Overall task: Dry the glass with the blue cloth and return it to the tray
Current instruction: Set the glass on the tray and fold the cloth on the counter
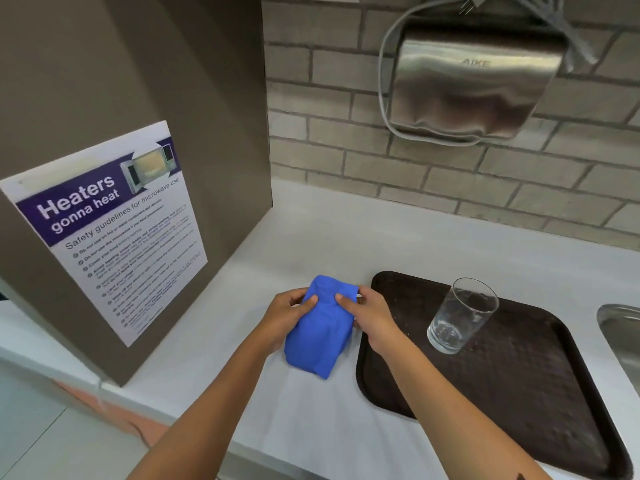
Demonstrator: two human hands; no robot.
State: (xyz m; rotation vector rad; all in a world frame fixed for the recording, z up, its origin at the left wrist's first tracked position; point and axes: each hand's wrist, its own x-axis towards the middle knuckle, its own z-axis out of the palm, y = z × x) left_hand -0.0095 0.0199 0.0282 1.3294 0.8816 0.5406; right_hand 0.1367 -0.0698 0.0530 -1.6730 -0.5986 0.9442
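Note:
A folded blue cloth (320, 327) is held just above the white counter, left of the tray. My left hand (287, 315) grips its left side and my right hand (369, 315) grips its right side, thumbs on top. A clear drinking glass (459, 315) stands upright on the dark brown tray (519, 393), to the right of my right hand and apart from it. The glass holds nothing that I can see.
A grey cabinet wall with a microwave safety poster (114, 230) rises on the left. A steel hand dryer (474, 84) hangs on the brick wall above the tray. A metal sink edge (623, 334) shows at the far right. The white counter (311, 427) runs toward me.

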